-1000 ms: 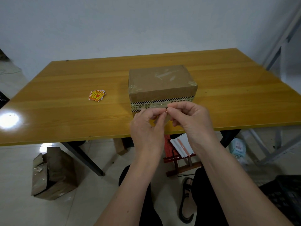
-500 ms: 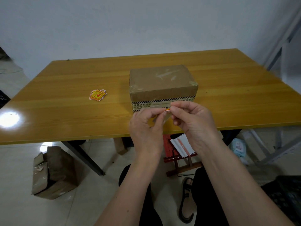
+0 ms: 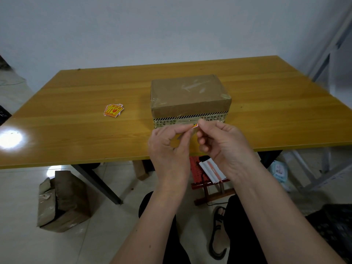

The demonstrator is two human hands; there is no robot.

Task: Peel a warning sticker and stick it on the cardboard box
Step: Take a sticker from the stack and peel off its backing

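A brown cardboard box [image 3: 188, 94] with striped tape along its front stands in the middle of the wooden table [image 3: 76, 130]. Just in front of it, over the table's near edge, my left hand [image 3: 169, 147] and my right hand [image 3: 222, 145] pinch one small red and yellow warning sticker [image 3: 194, 126] between their fingertips. Only a corner of the sticker shows between the fingers; the rest is hidden. A small stack of the same stickers [image 3: 113, 109] lies on the table left of the box.
A crushed cardboard box [image 3: 61, 201] lies on the floor at the left under the table. Below the hands, a small wooden stool [image 3: 211, 189] holds red and white items. A metal rack frame [image 3: 327, 60] stands at the right.
Both hands stayed together in front of the box; a bit of the sticker's red corner now shows between the fingertips. Box and sticker stack have not moved.
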